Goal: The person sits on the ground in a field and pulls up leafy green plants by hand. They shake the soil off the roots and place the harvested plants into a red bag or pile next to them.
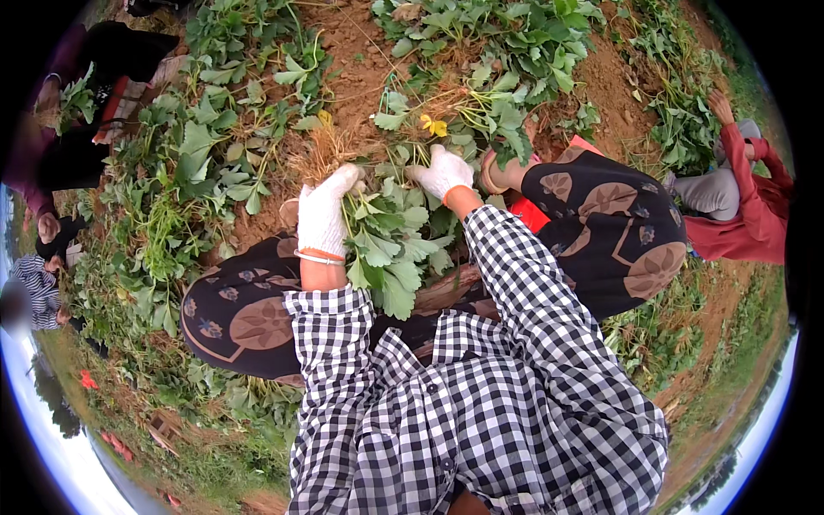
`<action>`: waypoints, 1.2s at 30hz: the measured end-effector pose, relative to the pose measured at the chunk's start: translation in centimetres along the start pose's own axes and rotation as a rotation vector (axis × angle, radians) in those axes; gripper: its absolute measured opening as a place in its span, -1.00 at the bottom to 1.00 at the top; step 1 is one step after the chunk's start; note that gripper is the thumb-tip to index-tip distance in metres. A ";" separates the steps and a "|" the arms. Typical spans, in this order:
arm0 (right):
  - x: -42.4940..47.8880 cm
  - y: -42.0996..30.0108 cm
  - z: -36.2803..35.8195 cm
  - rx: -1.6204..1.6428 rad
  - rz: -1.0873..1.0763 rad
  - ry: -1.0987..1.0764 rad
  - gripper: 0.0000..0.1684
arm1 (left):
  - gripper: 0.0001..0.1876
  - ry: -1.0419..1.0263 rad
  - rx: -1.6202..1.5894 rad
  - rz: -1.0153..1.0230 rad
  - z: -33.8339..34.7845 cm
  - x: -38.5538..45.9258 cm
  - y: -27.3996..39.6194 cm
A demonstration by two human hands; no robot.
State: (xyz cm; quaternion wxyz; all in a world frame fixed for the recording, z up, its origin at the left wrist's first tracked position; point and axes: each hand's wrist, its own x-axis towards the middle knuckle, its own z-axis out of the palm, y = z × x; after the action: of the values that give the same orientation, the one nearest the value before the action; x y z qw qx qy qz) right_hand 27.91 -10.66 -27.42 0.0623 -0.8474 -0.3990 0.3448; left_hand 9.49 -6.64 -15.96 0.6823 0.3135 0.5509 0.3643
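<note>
My left hand, in a white knit glove, grips a bundle of strawberry plants. Their tan, stringy roots stick out beyond the fist, and their green leaves hang toward my lap. My right hand, gloved the same way, is just right of the bundle among stems and leaves; whether its fingers hold a stem is hard to see. Beyond it lies an uprooted strawberry plant with bare roots showing. A yellow leaf or flower rests between that plant and my right hand.
Strawberry plants cover the ground on the left, with reddish-brown soil ahead. A red object is beside my right leg. One person in red sits at right; others are at left. A wooden crate stands at lower left.
</note>
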 end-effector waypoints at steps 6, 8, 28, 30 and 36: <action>0.6 0.2 -4.7 0.836 -0.231 -0.130 -0.58 | -0.67 0.072 0.088 0.165 -1.4 -0.6 1.6; -0.6 0.2 -9.0 1.407 -0.295 -0.297 -0.67 | -0.67 0.076 0.069 0.195 -0.8 -0.5 1.7; -4.9 0.4 -7.8 0.162 -0.587 0.024 -0.70 | -0.56 -0.321 0.187 -0.028 8.1 3.1 -0.3; -5.4 0.6 -9.2 0.158 -0.577 -0.073 -0.61 | -0.56 -0.346 0.221 -0.069 8.1 3.7 -0.6; -3.5 1.9 -11.2 0.408 -0.517 0.393 -0.60 | -0.65 -0.318 0.225 -0.036 8.1 3.7 -1.3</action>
State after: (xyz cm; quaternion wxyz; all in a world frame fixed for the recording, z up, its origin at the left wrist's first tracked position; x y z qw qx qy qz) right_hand 34.71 -12.53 -17.83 0.3897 -0.7390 -0.5031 0.2212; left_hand 18.10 -4.42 -17.41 0.7277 0.4314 0.4790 0.2344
